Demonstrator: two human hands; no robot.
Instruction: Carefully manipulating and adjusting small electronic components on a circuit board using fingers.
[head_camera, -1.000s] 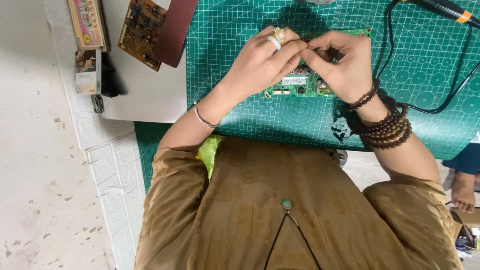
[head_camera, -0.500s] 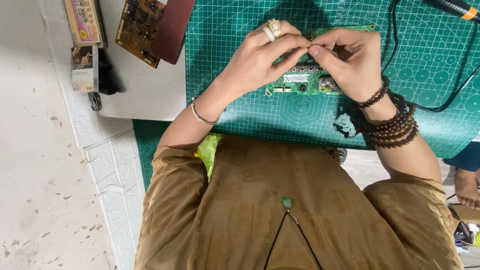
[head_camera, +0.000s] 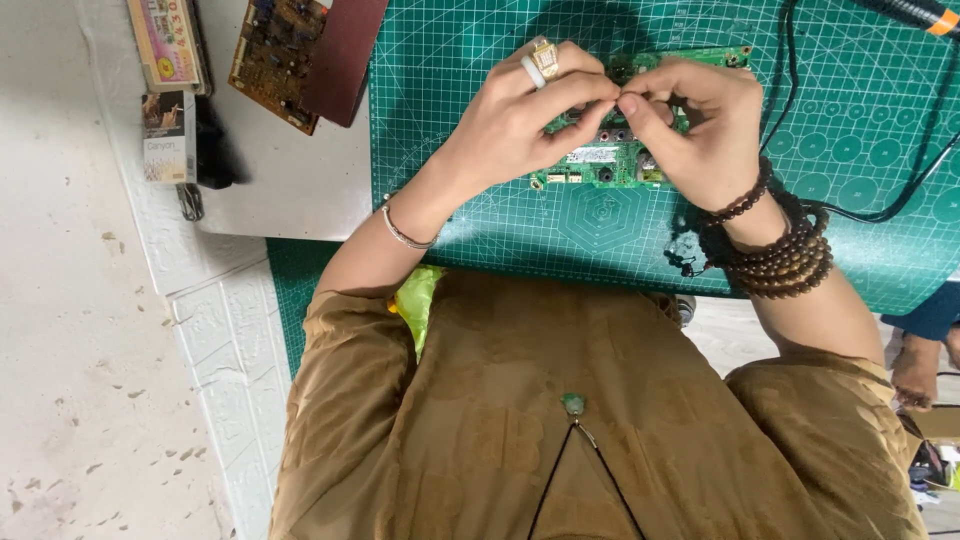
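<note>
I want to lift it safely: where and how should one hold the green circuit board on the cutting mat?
Probably by its bare long edges, pinched from the near side: the green circuit board lies flat on the cutting mat, components up. The left hand and right hand meet fingertip to fingertip above it.

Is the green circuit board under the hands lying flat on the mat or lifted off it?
Seemingly flat: the green circuit board lies on the cutting mat, left hand and right hand pinching above it.

Bare green gridded cutting mat lies open right of the green circuit board, crossed only by a black cable; a brown circuit board crowds the left.
</note>
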